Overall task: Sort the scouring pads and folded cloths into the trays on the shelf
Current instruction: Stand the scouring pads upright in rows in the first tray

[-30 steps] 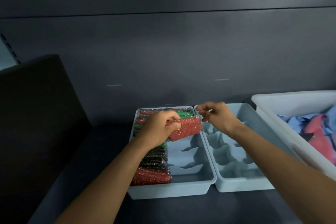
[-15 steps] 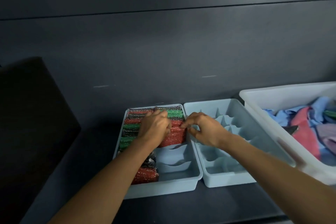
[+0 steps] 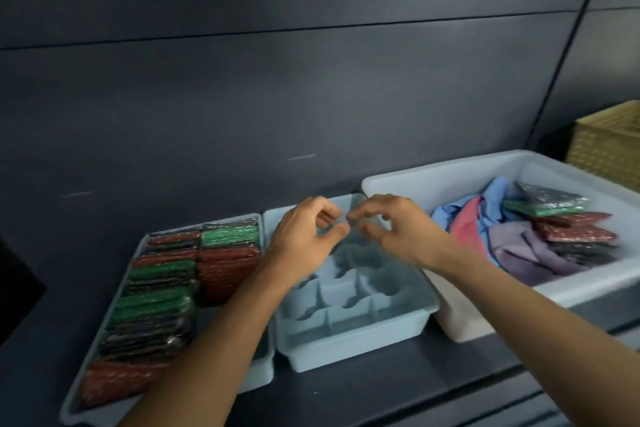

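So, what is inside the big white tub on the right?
The white tub holds loose cloths, blue, pink and lilac, and a pile of scouring pads, green, red and dark. What lies under the cloths and pads is covered.

Both forearms reach forward; left hand and right hand hover with loosely curled fingers, fingertips nearly meeting

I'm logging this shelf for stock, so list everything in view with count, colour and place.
Left tray: one, pale blue, shelf left.
Middle tray: one, pale blue, beside it, nothing visible inside.
Bin: one, white, right.
Tray pads: many, red, green, black, left tray.
Bin pads: several, same colours, bin.
Cloths: several, blue, pink, lilac, bin.
Basket: one, tan wicker, far right.
Left hand: loosely curled, holding nothing, over middle tray.
Right hand: same, beside it.
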Tool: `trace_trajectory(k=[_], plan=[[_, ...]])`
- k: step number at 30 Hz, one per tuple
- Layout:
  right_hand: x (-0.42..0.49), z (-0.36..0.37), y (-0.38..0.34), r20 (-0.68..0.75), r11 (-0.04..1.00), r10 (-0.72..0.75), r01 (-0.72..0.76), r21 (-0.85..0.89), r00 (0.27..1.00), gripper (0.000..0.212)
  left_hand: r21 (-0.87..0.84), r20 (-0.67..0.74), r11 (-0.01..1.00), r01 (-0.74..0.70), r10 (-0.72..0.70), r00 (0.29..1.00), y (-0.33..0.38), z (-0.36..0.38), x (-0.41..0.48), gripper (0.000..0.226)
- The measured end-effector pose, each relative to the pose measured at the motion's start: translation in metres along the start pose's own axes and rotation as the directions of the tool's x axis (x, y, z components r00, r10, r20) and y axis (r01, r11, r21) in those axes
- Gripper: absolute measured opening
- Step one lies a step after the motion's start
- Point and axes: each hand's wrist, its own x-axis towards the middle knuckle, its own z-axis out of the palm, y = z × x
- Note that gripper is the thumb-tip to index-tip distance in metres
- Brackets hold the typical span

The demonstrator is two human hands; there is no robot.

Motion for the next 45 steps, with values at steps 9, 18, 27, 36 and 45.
trace_trajectory(k=[9,18,27,36,45], plan=[[-0.039,-0.102,0.130,-0.062,0.908,0.305,-0.309,-0.282,0.950,0.016,0.106,0.300,0.994,-0.042,0.009,0.954,0.079,0.110,0.045,0.027],[-0.046,-0.090,0.107,0.563,0.909,0.394,-0.397,-0.123,0.727,0.038,0.757,0.349,0.610,-0.235,-0.073,0.934,0.096,0.137,0.069,0.009],[-0.027,-0.065,0.074,0.786,0.938,0.344,-0.162,-0.305,0.514,0.061,0.052,-0.059,0.983,0.173,-0.170,0.984,0.074,0.096,0.066,0.020],[-0.019,-0.100,0.077,0.236,0.956,0.294,-0.287,-0.066,0.926,0.013,-0.448,-0.158,0.876,0.176,-0.271,0.949,0.050,0.046,0.022,0.007],[0.015,-0.050,-0.015,-0.186,0.935,0.218,-0.150,0.322,0.958,0.011,-0.544,-0.262,0.829,0.131,-0.315,0.912,-0.004,-0.058,-0.032,0.038]])
